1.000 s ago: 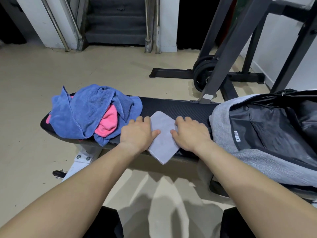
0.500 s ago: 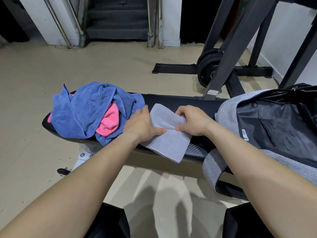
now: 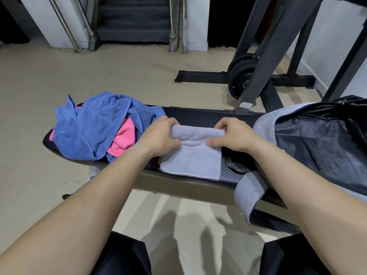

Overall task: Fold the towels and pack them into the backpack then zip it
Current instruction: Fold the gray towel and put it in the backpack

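Observation:
A small grey towel (image 3: 191,161) lies on the black bench (image 3: 208,116), its far edge rolled up and over toward me. My left hand (image 3: 158,138) grips the left end of that rolled edge and my right hand (image 3: 235,136) grips the right end. A crumpled blue towel (image 3: 95,126) sits heaped at the bench's left end with a pink towel (image 3: 124,138) tucked inside it. The grey backpack (image 3: 264,124) lies open at the right, showing its dark lining (image 3: 321,143).
A black rack frame (image 3: 264,62) with weight plates (image 3: 239,76) stands on the beige floor behind the bench. A staircase with metal railings (image 3: 135,20) is at the back. A grey backpack strap (image 3: 248,193) hangs over the bench's near edge.
The grey towel has turned from a diagonal to square with the bench. Both hands went from lying flat on it to gripping its far edge and lifting it over.

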`<state>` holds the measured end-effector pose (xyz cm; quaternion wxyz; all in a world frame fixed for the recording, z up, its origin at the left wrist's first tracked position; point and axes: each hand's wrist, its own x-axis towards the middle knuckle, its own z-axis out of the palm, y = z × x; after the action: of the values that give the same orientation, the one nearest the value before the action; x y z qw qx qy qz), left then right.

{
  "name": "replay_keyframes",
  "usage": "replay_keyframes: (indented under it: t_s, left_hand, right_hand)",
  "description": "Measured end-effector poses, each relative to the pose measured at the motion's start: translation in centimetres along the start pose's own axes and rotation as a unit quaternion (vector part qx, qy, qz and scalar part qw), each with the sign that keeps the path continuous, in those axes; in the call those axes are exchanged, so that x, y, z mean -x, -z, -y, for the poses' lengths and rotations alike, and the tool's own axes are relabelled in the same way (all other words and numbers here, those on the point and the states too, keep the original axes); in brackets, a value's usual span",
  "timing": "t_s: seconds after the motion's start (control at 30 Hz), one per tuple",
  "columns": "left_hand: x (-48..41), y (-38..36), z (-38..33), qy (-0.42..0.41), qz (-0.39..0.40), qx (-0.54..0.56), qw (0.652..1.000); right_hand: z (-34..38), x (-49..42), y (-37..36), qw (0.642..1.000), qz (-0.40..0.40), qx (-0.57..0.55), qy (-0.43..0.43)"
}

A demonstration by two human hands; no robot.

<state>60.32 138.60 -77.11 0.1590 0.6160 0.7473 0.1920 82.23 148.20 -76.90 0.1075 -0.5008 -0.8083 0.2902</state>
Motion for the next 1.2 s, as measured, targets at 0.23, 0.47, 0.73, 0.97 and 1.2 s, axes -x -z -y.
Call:
replay_keyframes:
  t_s: [0.23, 0.47, 0.73, 0.97, 1.2]
  left_hand:
    - [0.7, 0.2, 0.9, 0.059, -0.043, 0.021, 0.997]
    - [1.3, 0.2, 0.1, 0.091, -0.044, 0.145, 0.984]
    - [1.5, 0.4, 0.5, 0.094, -0.036, 0.18, 0.978]
    - [1.9, 1.0, 1.1, 0.045, -0.019, 0.142, 0.989]
    - [2.5, 1.3, 2.1, 0.033, -0.028, 0.164, 0.986]
  right_hand:
    - [0.5, 0.6, 0.3, 0.991, 0.078, -0.104, -0.031]
    - [1.3, 0.8, -0.1, 0.973, 0.077, -0.206, -0.066]
    - [1.0, 0.7, -0.1, 0.947, 0.081, -0.295, -0.095]
    - [0.9, 0.8, 0.8, 0.927, 0.14, -0.335, -0.093]
    - [0.9, 0.9, 1.0, 0.915, 0.157, -0.366, -0.071]
